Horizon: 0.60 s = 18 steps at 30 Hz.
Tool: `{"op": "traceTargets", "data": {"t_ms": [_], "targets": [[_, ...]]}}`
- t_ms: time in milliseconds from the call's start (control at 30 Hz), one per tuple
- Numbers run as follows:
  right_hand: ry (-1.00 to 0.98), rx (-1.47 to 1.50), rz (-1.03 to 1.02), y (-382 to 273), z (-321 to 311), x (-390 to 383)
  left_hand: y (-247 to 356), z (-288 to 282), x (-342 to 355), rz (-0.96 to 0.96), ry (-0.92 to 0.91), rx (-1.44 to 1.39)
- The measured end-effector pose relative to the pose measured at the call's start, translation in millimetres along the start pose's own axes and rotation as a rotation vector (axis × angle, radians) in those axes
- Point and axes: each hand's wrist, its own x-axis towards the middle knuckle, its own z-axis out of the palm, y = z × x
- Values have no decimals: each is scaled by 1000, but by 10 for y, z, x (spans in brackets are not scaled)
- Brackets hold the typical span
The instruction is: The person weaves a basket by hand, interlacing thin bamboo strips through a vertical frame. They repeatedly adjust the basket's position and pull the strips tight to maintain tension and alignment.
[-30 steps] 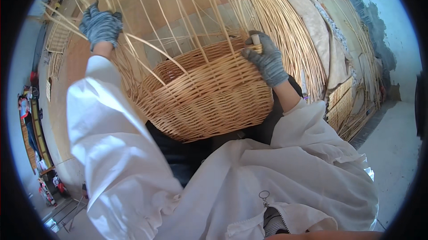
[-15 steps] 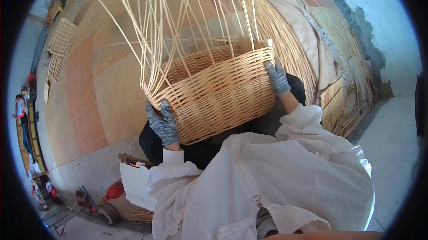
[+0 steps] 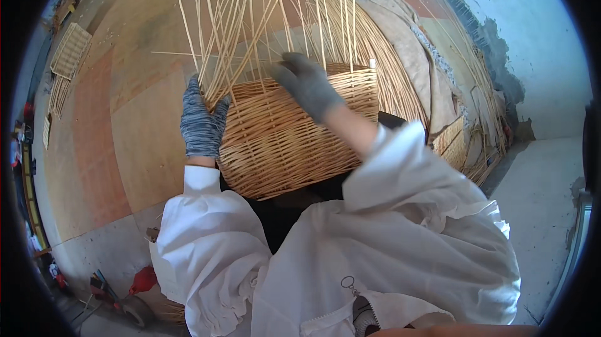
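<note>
A half-woven wicker basket (image 3: 294, 130) rests tilted over my lap, with long upright rods (image 3: 241, 24) rising from its rim and crossing in a loose bunch at the left. My left hand (image 3: 203, 121), in a grey knitted glove, grips the basket's upper left corner at the foot of these rods. The thumb is on the near side; the corner partly hides behind the hand. My right hand (image 3: 307, 86), gloved as well, is over the basket's upper edge near the middle. Motion smears its fingers, so I cannot tell whether they touch a rod. A short white peg (image 3: 372, 63) stands at the right corner.
Beyond the basket, a long bundle of loose rods (image 3: 382, 55) lies along a beige cloth (image 3: 432, 68). Flat woven panels (image 3: 71, 49) are on the board floor (image 3: 144, 130) at the far left. At the lower left are a red object (image 3: 144, 279) and a small wheel (image 3: 136, 311).
My right hand has left the basket's right corner and swung left over the rim. My left hand has moved up the left corner. The basket has tilted slightly.
</note>
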Motion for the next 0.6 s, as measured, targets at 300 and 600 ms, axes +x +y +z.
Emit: {"op": "traceTargets", "data": {"t_ms": [300,600], "targets": [[62,-405,-599,-768,-302,1721,77,105,-2,-194,76,-172],[268,324,307,1477,-1154,-356,21,215,-895,-368,55,-700]]}}
